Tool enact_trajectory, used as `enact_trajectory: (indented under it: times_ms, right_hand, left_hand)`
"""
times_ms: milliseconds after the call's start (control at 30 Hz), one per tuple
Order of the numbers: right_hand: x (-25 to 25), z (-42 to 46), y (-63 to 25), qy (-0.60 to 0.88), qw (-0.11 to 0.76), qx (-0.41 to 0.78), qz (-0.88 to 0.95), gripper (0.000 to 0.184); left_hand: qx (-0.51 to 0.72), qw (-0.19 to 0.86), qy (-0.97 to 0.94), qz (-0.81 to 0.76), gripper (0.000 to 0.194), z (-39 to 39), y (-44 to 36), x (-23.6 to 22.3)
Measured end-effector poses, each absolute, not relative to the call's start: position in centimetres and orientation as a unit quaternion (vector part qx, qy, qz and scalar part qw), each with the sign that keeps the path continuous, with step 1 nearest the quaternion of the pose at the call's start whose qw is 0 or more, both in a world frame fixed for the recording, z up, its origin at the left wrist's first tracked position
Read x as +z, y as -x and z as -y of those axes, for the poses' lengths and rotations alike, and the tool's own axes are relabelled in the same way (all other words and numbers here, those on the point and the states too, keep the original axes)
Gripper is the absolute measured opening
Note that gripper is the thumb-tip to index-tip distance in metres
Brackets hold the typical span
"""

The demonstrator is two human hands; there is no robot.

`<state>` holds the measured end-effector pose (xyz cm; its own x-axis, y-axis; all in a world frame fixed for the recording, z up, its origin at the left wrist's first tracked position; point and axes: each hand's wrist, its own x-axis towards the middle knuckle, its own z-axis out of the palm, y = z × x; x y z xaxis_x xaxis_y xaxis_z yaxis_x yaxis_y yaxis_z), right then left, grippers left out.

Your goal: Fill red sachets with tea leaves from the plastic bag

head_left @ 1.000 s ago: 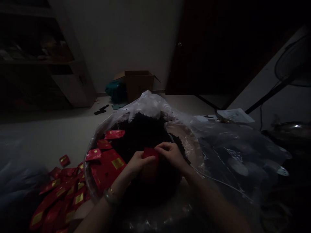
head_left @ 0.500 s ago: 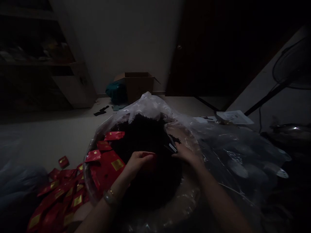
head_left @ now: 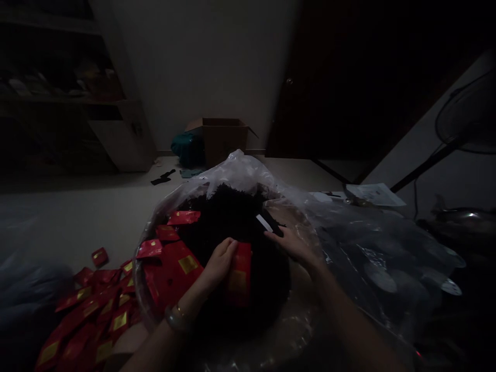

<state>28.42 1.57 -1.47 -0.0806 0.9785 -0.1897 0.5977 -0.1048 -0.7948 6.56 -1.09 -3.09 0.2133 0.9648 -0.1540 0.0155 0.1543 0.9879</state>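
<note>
My left hand is closed on the upper edge of a red packet with a gold label, which hangs upright over a heap of dark, loose, leaf-like stuff. To the right, my right hand grips a dark flat tool with a white strip on it; its exact kind is too dim to make out. The heap lies in a wide round container lined with clear plastic. Inside its left side rest several more red packets.
Many red packets are piled on the floor at left. Clear plastic sheeting spreads at right. Behind are an open cardboard box, a teal bag and a fan. The room is dim.
The red packet in my left hand has swung upright, its front and gold label now showing. My right hand has turned the dark tool, which now points up and left.
</note>
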Motion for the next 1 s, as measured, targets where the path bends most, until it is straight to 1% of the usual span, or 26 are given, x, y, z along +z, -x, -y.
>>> enact_trajectory:
  times_ms: [67, 200, 300, 433, 500, 567, 733, 800, 867, 1000]
  right_hand:
    - [-0.5, -0.3, -26.3, 0.593, 0.313, 0.467, 0.576, 0.040]
    - [0.1, 1.3, -23.4, 0.539, 0.383, 0.512, 0.548, 0.037]
    - [-0.1, 1.5, -23.1, 0.534, 0.425, 0.524, 0.510, 0.037]
    - [-0.9, 1.1, -23.7, 0.534, 0.458, 0.516, 0.489, 0.042]
    - [-1.4, 0.8, -24.1, 0.536, 0.446, 0.502, 0.512, 0.042]
    - [-1.7, 0.4, -24.5, 0.543, 0.420, 0.466, 0.558, 0.043]
    - [-1.5, -0.3, -26.0, 0.561, 0.305, 0.343, 0.689, 0.051]
    - [-1.0, -0.2, -26.1, 0.540, 0.265, 0.335, 0.725, 0.051]
    - [-0.3, 0.2, -25.9, 0.509, 0.246, 0.344, 0.750, 0.047]
    - [0.6, 0.7, -25.1, 0.490, 0.252, 0.359, 0.753, 0.036]
  left_hand:
    - [0.410, 0.558, -0.534, -0.485, 0.039, 1.0, -6.7, -3.4]
    - [0.421, 0.539, -0.561, -0.466, 0.038, 0.9, -7.0, -3.4]
    - [0.420, 0.592, -0.535, -0.431, 0.036, 1.2, -7.2, -3.0]
    - [0.358, 0.705, -0.464, -0.400, 0.053, 1.8, -7.5, -2.5]
    - [0.340, 0.725, -0.433, -0.414, 0.050, 2.1, -7.6, -2.4]
    - [0.348, 0.723, -0.408, -0.436, 0.046, 2.1, -7.7, -2.3]
    - [0.373, 0.706, -0.379, -0.468, 0.045, 1.8, -7.6, -2.3]
    - [0.368, 0.702, -0.385, -0.473, 0.044, 1.8, -7.7, -2.5]
    - [0.360, 0.697, -0.403, -0.470, 0.041, 1.8, -7.7, -2.9]
    - [0.370, 0.684, -0.440, -0.450, 0.032, 1.8, -8.0, -3.6]
